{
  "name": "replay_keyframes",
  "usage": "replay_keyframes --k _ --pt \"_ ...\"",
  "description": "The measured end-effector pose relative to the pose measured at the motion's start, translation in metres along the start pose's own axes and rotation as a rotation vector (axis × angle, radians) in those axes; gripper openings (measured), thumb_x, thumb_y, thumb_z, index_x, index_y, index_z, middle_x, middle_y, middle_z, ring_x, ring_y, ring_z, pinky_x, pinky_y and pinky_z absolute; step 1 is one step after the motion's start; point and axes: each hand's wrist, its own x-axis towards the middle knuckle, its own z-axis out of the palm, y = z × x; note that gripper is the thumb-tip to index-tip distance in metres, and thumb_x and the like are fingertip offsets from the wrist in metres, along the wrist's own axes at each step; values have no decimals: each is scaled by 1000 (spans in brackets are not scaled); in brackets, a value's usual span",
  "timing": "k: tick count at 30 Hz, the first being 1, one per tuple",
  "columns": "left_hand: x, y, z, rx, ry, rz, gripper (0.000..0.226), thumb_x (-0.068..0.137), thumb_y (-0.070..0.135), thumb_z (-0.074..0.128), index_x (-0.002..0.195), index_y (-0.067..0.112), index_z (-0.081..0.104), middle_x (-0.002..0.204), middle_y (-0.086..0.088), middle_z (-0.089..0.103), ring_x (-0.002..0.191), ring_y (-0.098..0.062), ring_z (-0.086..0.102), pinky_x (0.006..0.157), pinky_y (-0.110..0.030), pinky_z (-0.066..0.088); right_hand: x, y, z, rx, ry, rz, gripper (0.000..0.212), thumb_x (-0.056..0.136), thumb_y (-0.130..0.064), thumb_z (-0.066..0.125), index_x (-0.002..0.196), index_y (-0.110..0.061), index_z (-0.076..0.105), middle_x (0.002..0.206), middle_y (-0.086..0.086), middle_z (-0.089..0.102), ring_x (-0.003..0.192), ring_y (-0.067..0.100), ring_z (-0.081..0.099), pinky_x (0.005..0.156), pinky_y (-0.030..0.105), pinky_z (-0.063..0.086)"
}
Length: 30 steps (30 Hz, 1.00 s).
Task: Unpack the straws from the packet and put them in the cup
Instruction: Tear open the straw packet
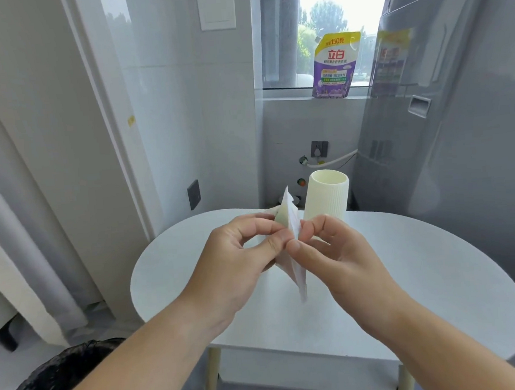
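I hold a thin, pale packet of straws [291, 223] upright above the white oval table [408, 275]. My left hand [242, 253] pinches its left side between thumb and fingers, and my right hand [333, 250] pinches its right side, both near the middle of the packet. The packet's lower end hangs down between my wrists, and its top points up and away. Just behind my hands a cream ribbed cup [328, 196] stands upright on the far side of the table, its mouth showing nothing inside. No single straw can be made out.
A grey washing machine [446, 120] stands close on the right. A purple and yellow detergent pouch [334, 66] sits on the window sill. Wall sockets and a hose lie behind the cup. A black bag [49, 380] is on the floor at lower left, beside white doors.
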Motion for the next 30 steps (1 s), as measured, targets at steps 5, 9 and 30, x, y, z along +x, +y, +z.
replay_keyframes --k 5,9,30 --pt "1 -1 -4 15 8 -11 9 91 17 75 91 13 83 124 4 73 114 -22 70 99 -46 58 -1 1 6 -71 27 -54 19 95 -11 65 87 6 63 99 -1 78 97 12 72 79 15 52" --pt "0 -1 -2 125 62 49 21 81 36 74 89 20 83 122 14 73 120 -15 66 105 -46 52 -2 0 11 -138 67 -64 23 96 -11 64 83 9 63 116 -15 74 91 -4 72 78 18 58" --pt "-7 -1 3 411 181 144 12 89 24 74 79 23 80 117 23 74 116 7 63 91 -8 48 -1 16 12 -409 288 -134 12 96 -28 62 88 -35 58 101 -20 73 98 -8 67 77 40 61"
